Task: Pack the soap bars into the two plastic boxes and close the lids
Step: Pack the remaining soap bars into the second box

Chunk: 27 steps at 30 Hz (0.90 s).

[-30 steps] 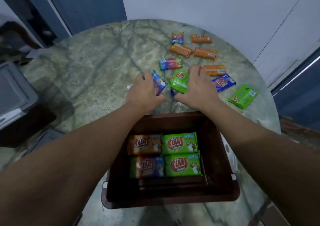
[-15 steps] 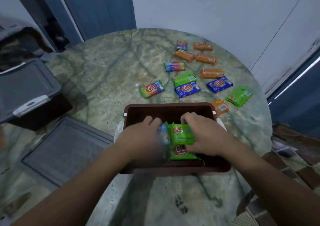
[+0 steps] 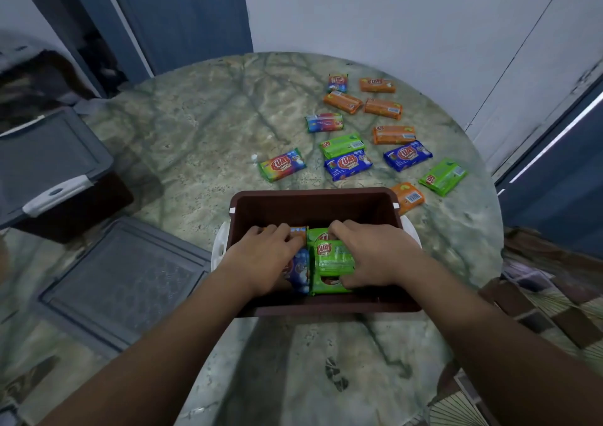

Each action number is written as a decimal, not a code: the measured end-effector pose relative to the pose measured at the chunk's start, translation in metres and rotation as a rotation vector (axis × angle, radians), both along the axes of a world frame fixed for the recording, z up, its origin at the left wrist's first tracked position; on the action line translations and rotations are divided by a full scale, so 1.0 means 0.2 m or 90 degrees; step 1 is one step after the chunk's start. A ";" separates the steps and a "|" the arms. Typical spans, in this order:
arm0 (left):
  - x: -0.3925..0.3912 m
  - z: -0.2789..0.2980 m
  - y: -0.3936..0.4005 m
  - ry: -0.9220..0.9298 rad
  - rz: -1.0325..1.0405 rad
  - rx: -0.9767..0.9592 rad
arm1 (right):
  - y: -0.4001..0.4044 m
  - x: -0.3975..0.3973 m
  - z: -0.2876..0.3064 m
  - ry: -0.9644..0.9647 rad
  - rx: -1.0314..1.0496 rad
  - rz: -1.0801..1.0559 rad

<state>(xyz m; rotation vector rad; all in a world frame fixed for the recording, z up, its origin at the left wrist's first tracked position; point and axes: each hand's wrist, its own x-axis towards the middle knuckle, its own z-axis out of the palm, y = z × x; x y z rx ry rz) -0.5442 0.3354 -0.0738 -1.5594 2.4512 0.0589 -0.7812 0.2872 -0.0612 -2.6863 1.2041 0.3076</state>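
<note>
Two bars go down inside the brown box (image 3: pixel 313 202) at the near worktop (image 3: pixel 195 138): left hand (image 3: pixel 261 259) gripping the blue bar (image 3: pixel 300 270), right hand (image 3: pixel 375 256) the green bar (image 3: pixel 332 257); best laid flat and snug on the lower layer before letting go.

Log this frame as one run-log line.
stage: packing | left hand: holds blue bar in brown box | right hand: holds green bar in box | lid: off
</note>
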 end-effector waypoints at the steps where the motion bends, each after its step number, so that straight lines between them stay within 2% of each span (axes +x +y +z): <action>1: 0.00 0.00 0.00 0.004 0.001 0.010 | 0.00 0.00 0.00 0.002 0.001 -0.001; 6: -0.03 -0.04 0.02 0.038 0.031 0.051 | -0.01 0.00 0.01 0.008 0.015 -0.002; 15: -0.04 -0.03 0.03 0.083 0.047 0.048 | -0.01 0.01 0.01 0.019 0.021 -0.005; 21: -0.05 -0.04 0.03 0.078 0.078 0.082 | 0.00 0.02 0.02 0.031 0.046 -0.018; 27: -0.05 -0.05 0.02 0.095 0.081 0.076 | 0.01 0.01 0.03 -0.046 0.100 -0.071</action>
